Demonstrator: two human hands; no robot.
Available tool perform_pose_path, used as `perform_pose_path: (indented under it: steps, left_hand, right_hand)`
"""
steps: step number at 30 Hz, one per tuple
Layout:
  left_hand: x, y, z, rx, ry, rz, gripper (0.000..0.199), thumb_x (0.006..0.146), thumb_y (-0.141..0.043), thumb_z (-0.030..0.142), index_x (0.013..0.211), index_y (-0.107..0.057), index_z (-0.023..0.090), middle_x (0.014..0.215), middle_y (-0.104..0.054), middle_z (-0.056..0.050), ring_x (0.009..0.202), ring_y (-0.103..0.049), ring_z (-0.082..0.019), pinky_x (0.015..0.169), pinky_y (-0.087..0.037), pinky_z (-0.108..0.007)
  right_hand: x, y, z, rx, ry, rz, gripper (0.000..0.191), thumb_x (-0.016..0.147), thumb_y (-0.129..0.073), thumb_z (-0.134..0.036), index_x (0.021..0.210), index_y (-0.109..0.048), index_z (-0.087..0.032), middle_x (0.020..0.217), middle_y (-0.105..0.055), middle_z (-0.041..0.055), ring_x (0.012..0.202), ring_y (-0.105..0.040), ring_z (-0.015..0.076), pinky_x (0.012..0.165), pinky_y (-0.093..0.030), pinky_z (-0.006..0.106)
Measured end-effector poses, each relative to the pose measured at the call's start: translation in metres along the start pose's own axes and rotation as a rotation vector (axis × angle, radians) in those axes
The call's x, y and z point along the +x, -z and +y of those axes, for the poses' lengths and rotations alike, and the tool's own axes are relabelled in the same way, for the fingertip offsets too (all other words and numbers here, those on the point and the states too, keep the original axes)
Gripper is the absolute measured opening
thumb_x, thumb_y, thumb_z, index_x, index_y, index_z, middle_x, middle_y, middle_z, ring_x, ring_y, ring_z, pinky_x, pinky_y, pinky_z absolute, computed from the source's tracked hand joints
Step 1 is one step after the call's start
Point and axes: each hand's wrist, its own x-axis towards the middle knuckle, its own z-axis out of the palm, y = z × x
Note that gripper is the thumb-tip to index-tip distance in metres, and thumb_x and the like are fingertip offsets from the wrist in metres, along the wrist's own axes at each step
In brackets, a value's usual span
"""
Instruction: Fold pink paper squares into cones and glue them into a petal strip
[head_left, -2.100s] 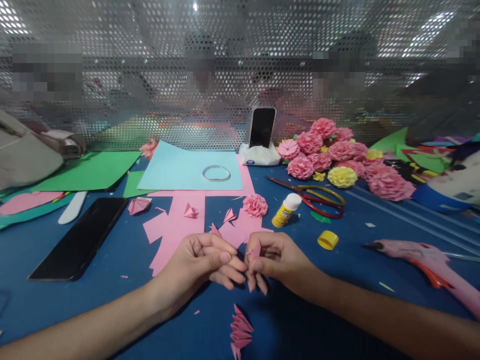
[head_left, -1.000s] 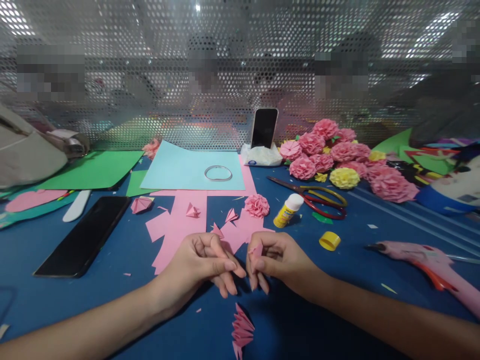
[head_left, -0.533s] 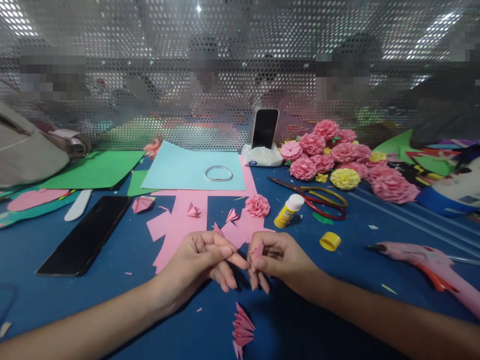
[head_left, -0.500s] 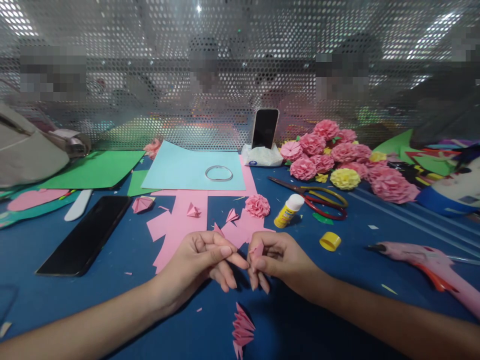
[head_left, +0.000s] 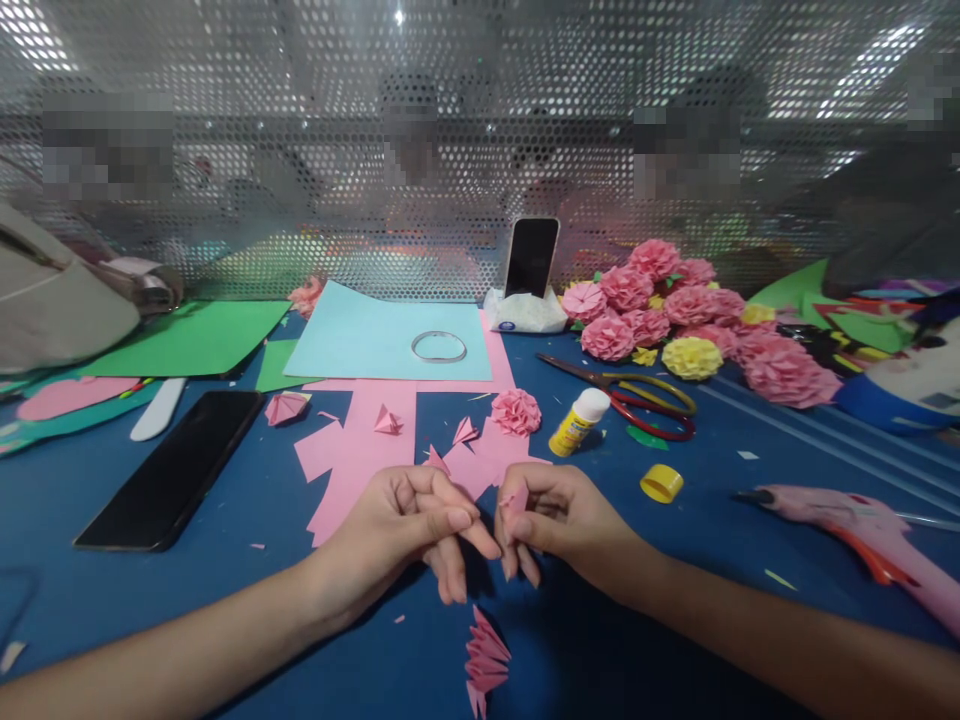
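Note:
Between the thumb and index finger of my right hand (head_left: 566, 520) is a small folded piece of pink paper (head_left: 514, 499). My left hand (head_left: 420, 520) is beside it, thumb pressed against the index finger, the other fingers hanging loosely; nothing shows in its grasp. Its index fingertip is close to the right hand's fingers. Below both hands lies a pleated pink paper strip (head_left: 487, 655) on the blue table. Just beyond them are pink paper sheets (head_left: 379, 430), small folded pink pieces (head_left: 388, 420) and a pink paper flower (head_left: 515, 412).
A glue stick (head_left: 577, 425), its yellow cap (head_left: 661, 484), scissors (head_left: 630, 392) and a pink glue gun (head_left: 840, 520) lie to the right. Paper flowers (head_left: 649, 310) are piled behind. A black phone (head_left: 172, 470) lies left; another phone (head_left: 532, 258) stands by the perforated metal screen (head_left: 322, 210).
My left hand's thumb and fingers have shifted slightly right and down. My right hand stays nearly still with the pink paper.

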Motion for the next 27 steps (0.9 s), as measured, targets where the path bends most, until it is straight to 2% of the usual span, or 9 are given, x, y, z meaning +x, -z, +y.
perform_pose_path:
  steps: [4, 8, 11, 14, 17, 22, 27]
  left_hand:
    - [-0.0014, 0.0005, 0.0004, 0.021, 0.01, -0.03, 0.019, 0.091, -0.07, 0.027, 0.087, -0.067, 0.01, 0.087, -0.078, -0.01, 0.044, -0.066, -0.007, 0.047, -0.05, -0.013]
    - [-0.0019, 0.0025, -0.0037, 0.018, -0.007, -0.061, 0.032, 0.083, -0.078, 0.029, 0.069, -0.054, 0.014, 0.065, -0.075, -0.005, 0.034, -0.059, -0.006, 0.038, -0.04, -0.011]
    - [-0.0027, 0.0027, -0.0064, 0.017, -0.016, -0.071, 0.039, 0.081, -0.08, 0.032, 0.065, -0.048, 0.015, 0.057, -0.072, -0.003, 0.03, -0.055, -0.006, 0.034, -0.036, -0.011]
    - [-0.0025, 0.0016, -0.0062, 0.025, 0.007, -0.074, 0.031, 0.088, -0.073, 0.037, 0.073, -0.061, 0.012, 0.062, -0.074, -0.006, 0.032, -0.057, -0.008, 0.034, -0.037, -0.012]
    - [-0.0007, 0.0005, -0.004, 0.022, 0.023, -0.062, 0.034, 0.093, -0.065, 0.044, 0.087, -0.07, 0.011, 0.065, -0.074, -0.007, 0.033, -0.059, -0.009, 0.034, -0.04, -0.014]
    - [0.0005, 0.0005, -0.002, 0.019, 0.031, -0.032, 0.04, 0.095, -0.061, 0.047, 0.091, -0.072, 0.01, 0.065, -0.074, -0.007, 0.037, -0.063, -0.01, 0.039, -0.045, -0.015]
    - [-0.0008, 0.0011, -0.0036, 0.032, 0.019, -0.026, 0.028, 0.09, -0.07, 0.039, 0.085, -0.069, 0.011, 0.067, -0.075, -0.006, 0.038, -0.063, -0.01, 0.039, -0.046, -0.015]
  right_hand:
    - [0.0001, 0.0006, 0.0009, 0.016, 0.007, 0.002, 0.034, 0.082, -0.077, -0.04, 0.075, -0.056, -0.015, 0.063, -0.067, 0.0005, 0.049, -0.06, 0.0081, 0.043, -0.045, 0.016]
    - [-0.0001, -0.0005, -0.001, -0.004, -0.005, 0.004, 0.035, 0.083, -0.076, -0.041, 0.074, -0.054, -0.015, 0.062, -0.068, 0.0008, 0.045, -0.056, 0.0064, 0.043, -0.042, 0.016]
    - [-0.0001, -0.0005, -0.0016, -0.027, -0.011, 0.008, 0.038, 0.082, -0.076, -0.044, 0.074, -0.053, -0.016, 0.062, -0.068, 0.0007, 0.044, -0.055, 0.0062, 0.043, -0.042, 0.016]
    - [0.0002, 0.0008, 0.0002, -0.018, -0.007, 0.006, 0.039, 0.081, -0.077, -0.046, 0.074, -0.053, -0.016, 0.062, -0.068, 0.0008, 0.045, -0.056, 0.0068, 0.043, -0.043, 0.016]
    - [0.0002, 0.0023, 0.0026, -0.003, 0.011, -0.003, 0.037, 0.082, -0.076, -0.044, 0.075, -0.054, -0.015, 0.063, -0.067, 0.001, 0.047, -0.058, 0.0077, 0.043, -0.044, 0.016]
    - [0.0004, 0.0013, 0.0028, -0.01, 0.024, -0.014, 0.037, 0.082, -0.076, -0.044, 0.076, -0.055, -0.015, 0.063, -0.066, 0.001, 0.048, -0.058, 0.0078, 0.043, -0.044, 0.016]
    - [0.0008, 0.0003, 0.0015, -0.017, 0.021, -0.012, 0.037, 0.082, -0.077, -0.044, 0.075, -0.054, -0.015, 0.063, -0.066, 0.0009, 0.047, -0.056, 0.0073, 0.042, -0.043, 0.016]
